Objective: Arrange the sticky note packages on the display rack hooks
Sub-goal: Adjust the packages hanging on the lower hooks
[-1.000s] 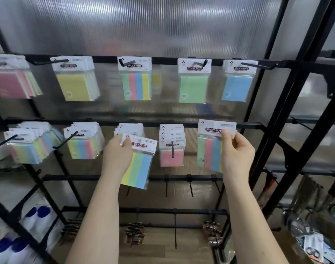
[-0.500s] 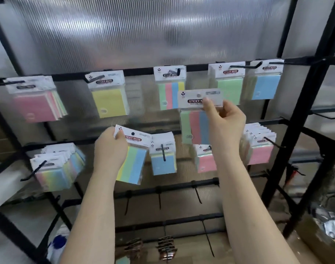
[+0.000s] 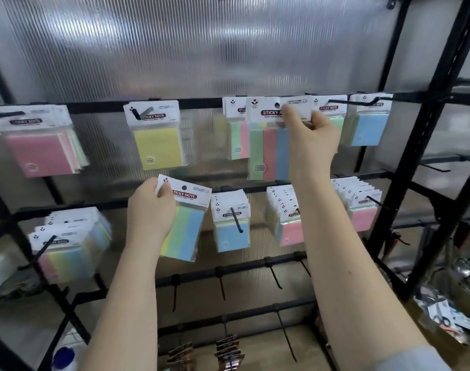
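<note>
My right hand (image 3: 310,132) pinches the white header of a striped sticky note package (image 3: 268,145) and holds it up at the top rail, in front of a hanging striped package (image 3: 236,129). My left hand (image 3: 150,210) grips a second striped package (image 3: 187,223) by its header corner, level with the middle rail. Along the black display rack (image 3: 201,103) hang pink (image 3: 38,145), yellow (image 3: 157,140) and blue (image 3: 367,124) packages. Stacks hang on the middle row's hooks (image 3: 236,220).
Bare black hooks (image 3: 275,277) stick out from the two lower rails. A thick black upright frame (image 3: 421,145) stands at the right. A ribbed translucent panel (image 3: 175,49) backs the rack. Small packaged goods (image 3: 442,317) lie at the lower right.
My right hand lifted its striped package from the middle row up to the top rail. My left hand keeps its package near the middle rail. The view shifted left and up.
</note>
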A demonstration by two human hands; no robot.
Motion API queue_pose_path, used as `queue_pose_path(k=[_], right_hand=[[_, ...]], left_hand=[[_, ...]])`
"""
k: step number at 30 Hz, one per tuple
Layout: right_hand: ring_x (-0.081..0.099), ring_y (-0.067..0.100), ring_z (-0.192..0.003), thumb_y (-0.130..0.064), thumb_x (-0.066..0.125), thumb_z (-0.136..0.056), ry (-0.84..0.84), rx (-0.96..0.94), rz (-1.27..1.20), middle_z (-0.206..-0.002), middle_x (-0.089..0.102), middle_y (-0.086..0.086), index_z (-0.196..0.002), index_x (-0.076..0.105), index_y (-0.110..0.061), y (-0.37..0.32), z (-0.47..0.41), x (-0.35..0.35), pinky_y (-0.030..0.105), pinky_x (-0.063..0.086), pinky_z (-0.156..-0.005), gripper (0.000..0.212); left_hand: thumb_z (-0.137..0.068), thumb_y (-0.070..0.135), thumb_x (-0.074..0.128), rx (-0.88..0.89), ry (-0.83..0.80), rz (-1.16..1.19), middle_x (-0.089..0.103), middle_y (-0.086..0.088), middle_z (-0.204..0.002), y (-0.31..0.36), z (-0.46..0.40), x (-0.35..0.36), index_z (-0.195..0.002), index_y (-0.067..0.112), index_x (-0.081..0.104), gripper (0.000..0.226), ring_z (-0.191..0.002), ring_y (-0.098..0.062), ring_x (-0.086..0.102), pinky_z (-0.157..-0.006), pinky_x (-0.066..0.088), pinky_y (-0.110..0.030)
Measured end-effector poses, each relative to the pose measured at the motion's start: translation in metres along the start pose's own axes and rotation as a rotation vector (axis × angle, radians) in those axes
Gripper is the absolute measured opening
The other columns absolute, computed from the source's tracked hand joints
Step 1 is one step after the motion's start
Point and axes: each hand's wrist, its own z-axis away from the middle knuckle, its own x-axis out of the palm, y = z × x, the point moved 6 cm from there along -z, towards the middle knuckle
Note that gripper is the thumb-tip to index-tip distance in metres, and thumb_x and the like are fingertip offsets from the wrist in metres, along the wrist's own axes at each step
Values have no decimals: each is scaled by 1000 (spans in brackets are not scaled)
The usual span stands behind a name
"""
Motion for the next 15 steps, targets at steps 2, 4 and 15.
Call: queue_pose_path(k=[2,4,15], right_hand=[[21,4,-38,-17,68,-82,-29,5,22,-34,26,-15,-52,21,-23,2,-3,2,13,18,-40,56],[18,5,-41,-18,69,-81,-59,1,35,-36,23,-15,-50,22,-24,4,-6,4,14,18,-40,56],[23,4,-35,-17,68,-83,-152,33,10,-33,25,-16,-29,42,-28,21,-20,10,10,20,-39,61]], left_hand=[[-99,20,38,2,4,-2,48,10,-66,1,1,0,-69,11,45,32,-58,-5,44,-43,32,0],[-99,20,38,1,12,0,47,10,-66,3,0,1,-65,15,41,34,-58,-5,43,-43,32,1],[-99,22,38,-31,60,16,51,13,-70,7,0,6,-73,14,49,29,-60,-4,47,-44,33,0]])
